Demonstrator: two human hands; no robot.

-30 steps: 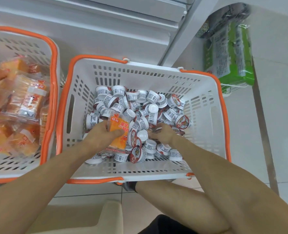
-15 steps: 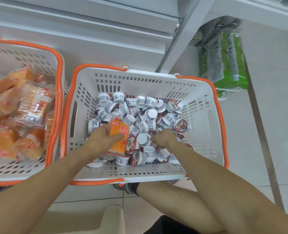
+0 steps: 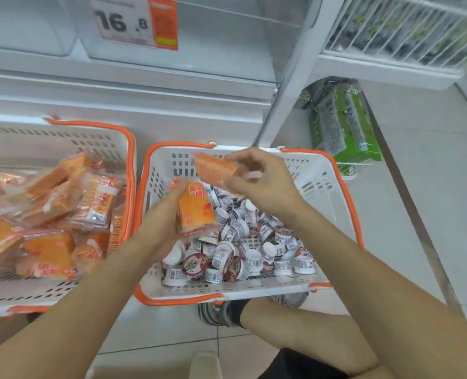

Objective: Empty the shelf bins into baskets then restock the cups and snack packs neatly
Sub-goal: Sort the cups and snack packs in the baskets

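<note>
A white basket with an orange rim (image 3: 344, 187) stands on the floor and holds several small white cups (image 3: 243, 253). My left hand (image 3: 164, 220) grips an orange snack pack (image 3: 195, 212) above the cups. My right hand (image 3: 262, 179) holds a second orange snack pack (image 3: 216, 169) higher up, near the basket's far wall. To the left, another white basket (image 3: 129, 149) is filled with several orange snack packs (image 3: 49, 214).
Clear shelf bins (image 3: 213, 36) with a 16.8 price tag (image 3: 136, 21) run along the top. A green packet (image 3: 344, 127) lies on the floor at the right, below a white wire shelf (image 3: 399, 26). My knee and shoe are beneath the cup basket.
My right hand has come up out of the cups holding a snack pack. My left hand has lifted its pack. The view has tilted up, bringing the shelf bins and price tag into sight.
</note>
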